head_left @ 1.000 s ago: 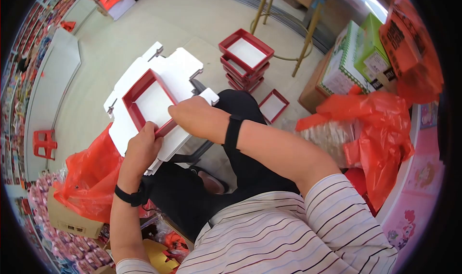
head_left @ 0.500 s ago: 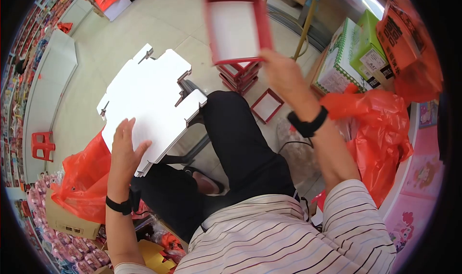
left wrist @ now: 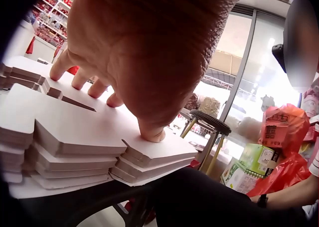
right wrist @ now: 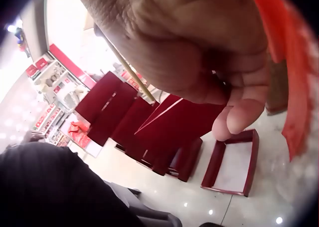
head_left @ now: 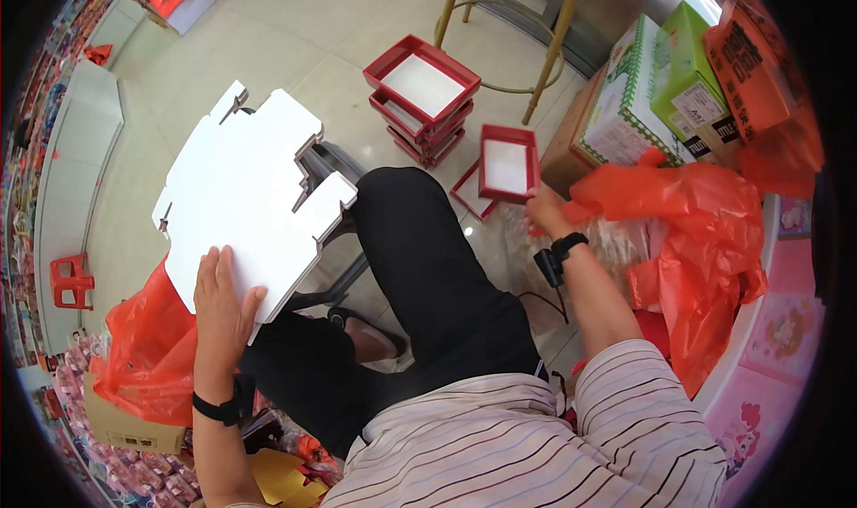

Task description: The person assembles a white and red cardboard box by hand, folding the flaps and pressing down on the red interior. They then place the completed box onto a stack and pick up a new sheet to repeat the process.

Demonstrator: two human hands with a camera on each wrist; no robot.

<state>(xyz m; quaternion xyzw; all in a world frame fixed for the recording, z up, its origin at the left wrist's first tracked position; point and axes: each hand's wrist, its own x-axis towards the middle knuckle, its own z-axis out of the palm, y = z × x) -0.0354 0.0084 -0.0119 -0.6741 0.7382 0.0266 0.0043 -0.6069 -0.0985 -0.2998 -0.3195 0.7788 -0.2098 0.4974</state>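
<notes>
My right hand (head_left: pixel 546 212) grips the corner of a red tray (head_left: pixel 507 165) with a white inside, held above another red tray (head_left: pixel 471 195) on the floor. In the right wrist view the right hand (right wrist: pixel 199 52) has curled fingers at the dark red tray's edge, and the floor tray (right wrist: pixel 234 164) lies below. My left hand (head_left: pixel 221 307) rests with straight fingers on a stack of white die-cut card sheets (head_left: pixel 241 187). The left wrist view shows the left hand (left wrist: pixel 134 57), fingertips and thumb touching the top sheet (left wrist: pixel 84 122).
A stack of red trays (head_left: pixel 421 84) stands on the floor beyond the knee. A brass-legged stool (head_left: pixel 558 53), a green box (head_left: pixel 692 84) and red plastic bags (head_left: pixel 705 240) are at the right. Another red bag (head_left: pixel 147 356) and a red stool (head_left: pixel 71 280) are at the left.
The right hand first moved the tray off the white sheets, then lowered it beside the tray stack, over the floor tray. The left hand let go of the tray and now lies on the sheets.
</notes>
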